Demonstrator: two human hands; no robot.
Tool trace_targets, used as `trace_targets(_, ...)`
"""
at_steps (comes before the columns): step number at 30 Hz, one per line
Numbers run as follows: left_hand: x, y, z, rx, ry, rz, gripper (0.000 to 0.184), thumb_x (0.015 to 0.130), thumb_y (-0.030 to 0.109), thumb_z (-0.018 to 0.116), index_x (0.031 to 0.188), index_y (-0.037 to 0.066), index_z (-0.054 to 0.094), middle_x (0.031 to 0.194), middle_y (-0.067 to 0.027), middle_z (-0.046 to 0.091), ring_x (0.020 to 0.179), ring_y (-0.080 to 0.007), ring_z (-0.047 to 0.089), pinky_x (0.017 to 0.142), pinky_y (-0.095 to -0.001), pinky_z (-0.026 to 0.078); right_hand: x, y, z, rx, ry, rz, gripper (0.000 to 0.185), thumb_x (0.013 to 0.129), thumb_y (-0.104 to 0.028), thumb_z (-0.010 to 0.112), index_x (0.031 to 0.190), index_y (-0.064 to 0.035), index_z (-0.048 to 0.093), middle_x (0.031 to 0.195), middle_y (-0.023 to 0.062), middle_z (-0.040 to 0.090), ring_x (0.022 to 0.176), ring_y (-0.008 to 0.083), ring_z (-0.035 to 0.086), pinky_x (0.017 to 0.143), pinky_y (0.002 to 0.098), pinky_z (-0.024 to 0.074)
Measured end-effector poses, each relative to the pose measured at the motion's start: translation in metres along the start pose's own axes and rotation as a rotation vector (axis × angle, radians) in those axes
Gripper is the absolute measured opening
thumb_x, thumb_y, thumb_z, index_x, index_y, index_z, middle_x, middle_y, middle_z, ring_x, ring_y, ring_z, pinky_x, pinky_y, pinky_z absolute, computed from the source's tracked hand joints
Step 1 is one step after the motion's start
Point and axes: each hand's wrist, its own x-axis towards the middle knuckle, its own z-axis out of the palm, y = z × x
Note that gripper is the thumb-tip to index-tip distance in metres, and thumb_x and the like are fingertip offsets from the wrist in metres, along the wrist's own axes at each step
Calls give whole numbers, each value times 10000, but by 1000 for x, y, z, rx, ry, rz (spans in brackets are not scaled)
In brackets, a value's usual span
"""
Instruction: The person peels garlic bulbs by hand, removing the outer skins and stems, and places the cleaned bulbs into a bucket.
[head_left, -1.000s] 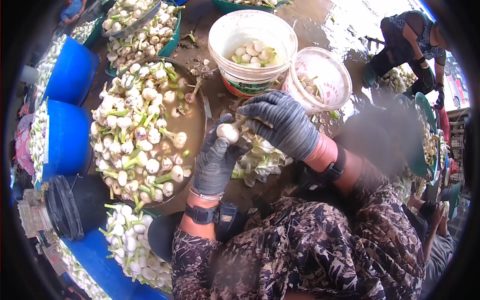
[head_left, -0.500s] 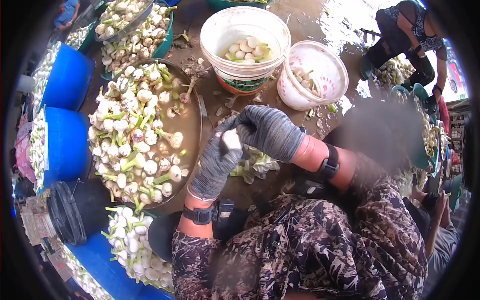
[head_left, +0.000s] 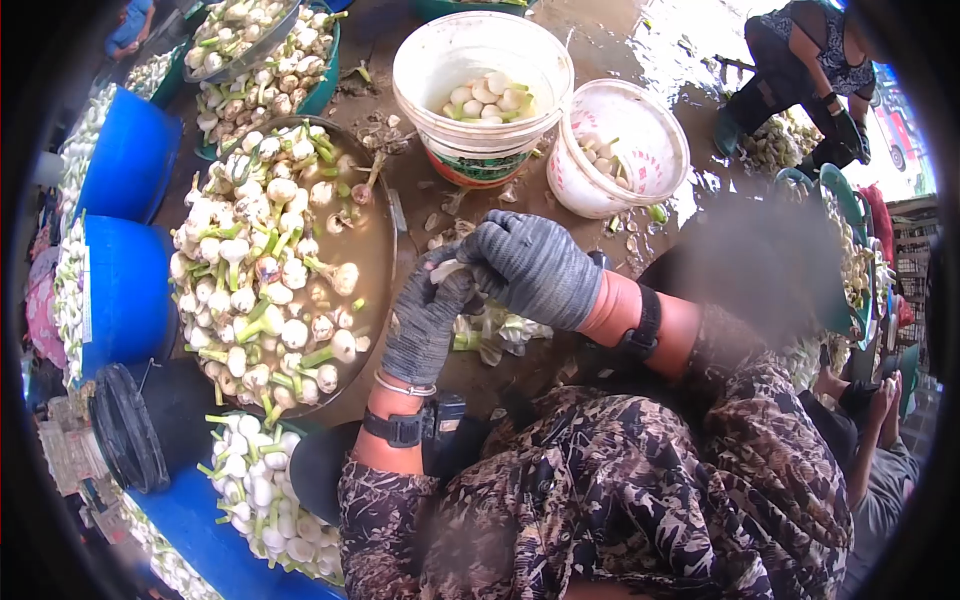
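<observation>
My left hand, in a grey knit glove, is closed around a white garlic bulb, which is mostly covered by fingers. My right hand, gloved the same way, has its fingers curled and pressed against the bulb's right side; its fingertips are partly hidden. Just left of my hands is a wide round tub of murky water, heaped with garlic bulbs on short green stems. Pale peelings lie below my right hand.
Beyond my hands stand a large white bucket with peeled bulbs in it and a smaller white bucket. Blue tubs and a black bucket line the left. Another person bends over at the upper right.
My hands have drawn closer together, and less of the garlic bulb shows between them. The whole view has shifted slightly, moving the buckets and tub a little leftward.
</observation>
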Motion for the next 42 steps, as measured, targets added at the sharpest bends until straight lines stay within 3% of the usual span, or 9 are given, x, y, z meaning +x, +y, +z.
trace_targets(7, -1, 2, 12, 239, 132, 397, 400, 915, 132, 586, 1291, 8, 528, 1244, -118, 580, 1128, -192, 565, 974, -314, 458, 5, 25, 10, 609, -81, 747, 144, 858, -119, 658, 911, -15, 574, 770, 166, 600, 647, 316, 545, 622, 364, 492)
trace_targets(12, 13, -17, -5, -699, 261, 71, 312, 962, 267, 547, 1184, 47, 562, 1021, -109, 657, 635, -135, 595, 492, -243, 487, -20, 16, 19, 133, -539, 350, 195, 834, -165, 676, 978, -51, 610, 876, 192, 634, 832, 358, 640, 696, 428, 494)
trace_targets(17, 15, -13, 3, -206, 214, 201, 320, 978, 264, 565, 1204, 40, 535, 961, -40, 616, 699, -82, 589, 579, -211, 506, -17, 8, 6, 230, -185, 369, 662, 809, -410, 746, 1260, 13, 509, 871, 196, 665, 835, 311, 665, 768, 387, 517)
trace_targets(20, 22, -26, 24, 100, 157, 293, 519, 958, 262, 606, 1372, 8, 423, 1150, -91, 588, 959, -142, 591, 815, -277, 517, -4, 13, 1, 889, -69, 461, 306, 865, -203, 724, 1069, -12, 599, 800, 113, 652, 703, 180, 629, 679, 316, 517)
trace_targets(24, 8, -14, 30, -17, 145, 274, 520, 968, 216, 583, 1395, -1, 382, 1247, -126, 543, 1053, -163, 563, 887, -291, 499, 4, 60, -50, -75, 320, 344, 106, 868, -117, 669, 944, -56, 628, 801, 141, 655, 721, 296, 644, 653, 375, 508)
trace_targets(28, 2, -4, 14, -263, 299, 278, 420, 995, 182, 537, 1356, -8, 439, 1156, -58, 597, 848, -98, 625, 778, -243, 532, 23, 82, -100, -525, 253, 773, 298, 894, -217, 635, 1165, -96, 605, 869, 144, 676, 782, 323, 662, 729, 436, 517)
trace_targets(37, -13, 5, -5, -16, 508, 573, 265, 979, 129, 530, 1209, 0, 561, 1094, -88, 646, 881, -140, 620, 836, -290, 509, 56, 11, 165, 372, -331, -106, 249, 894, -114, 602, 1123, -16, 617, 896, 141, 666, 837, 261, 657, 775, 332, 533)
trace_targets(41, -26, 14, -26, 116, 524, 552, 268, 976, 107, 520, 1217, -10, 540, 1044, -128, 640, 895, -188, 631, 799, -306, 521, 63, -44, 196, -242, -288, -48, 229, 880, -99, 608, 1092, -14, 622, 874, 186, 656, 808, 308, 665, 721, 364, 543)
trace_targets(42, -27, 16, -27, 112, 528, 556, 268, 976, 107, 520, 1217, -10, 540, 1044, -128, 640, 895, -188, 631, 799, -306, 521, 56, -38, 204, 246, -58, 165, 188, 878, -95, 607, 1053, -30, 624, 859, 176, 660, 801, 310, 665, 702, 381, 542)
